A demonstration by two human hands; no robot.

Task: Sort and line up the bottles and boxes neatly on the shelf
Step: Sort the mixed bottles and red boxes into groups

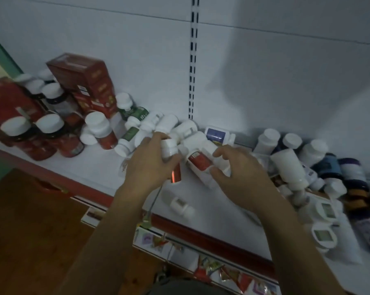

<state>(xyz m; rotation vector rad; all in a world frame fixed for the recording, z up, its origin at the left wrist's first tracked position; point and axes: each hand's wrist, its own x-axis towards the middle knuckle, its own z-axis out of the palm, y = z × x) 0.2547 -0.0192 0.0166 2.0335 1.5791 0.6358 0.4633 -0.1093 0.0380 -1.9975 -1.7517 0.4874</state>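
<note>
Forearms: two, bare, extended from the lower edge over the white shelf board (99,167).
Left hand (150,165): fingers curled round a small white-capped bottle with a red label (169,149); bottle gripped cap upward, slightly tilted.
Right hand (241,173): thumb and forefinger pinched on the cap end of a white plastic bottle with a red label (198,161), which is laid on its side just beside the left hand's bottle.
Centre heap: tumbled white plastic bottles (181,129), some green-labelled, piled behind both hands against the back panel.
Front: one small white bottle (181,204) laid on its side near the red shelf edge (84,187).
Left group: tall red cardboard box (88,81) stood upright at the back; dark white-capped bottles with red labels (50,135) stood in front of it.
Right group: white and dark-blue bottles (286,165), jumbled, mostly toppled; contact between them cannot be resolved.
</note>
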